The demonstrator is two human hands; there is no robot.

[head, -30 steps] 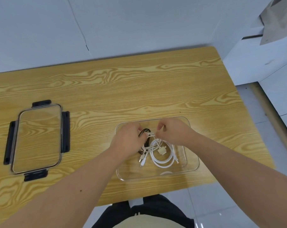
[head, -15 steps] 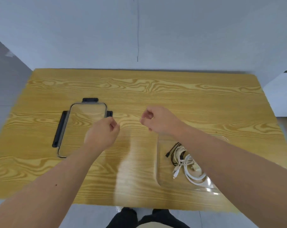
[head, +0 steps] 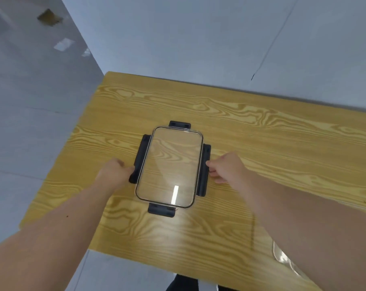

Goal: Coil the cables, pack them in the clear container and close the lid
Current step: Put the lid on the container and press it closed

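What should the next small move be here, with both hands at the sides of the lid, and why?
Probably close both hands on the side latches and lift the lid off the table. The left hand touches the left latch, and the right hand is at the right latch. The lid lies flat, apart from the clear container, barely visible at the lower right.

Left hand [head: 113,172], right hand [head: 227,168] flank lid [head: 170,166] on table [head: 262,143]

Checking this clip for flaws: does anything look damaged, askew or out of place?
Nothing stands out. The clear rectangular lid with four black latches lies flat and intact on the wooden table, left hand and right hand at its long sides.
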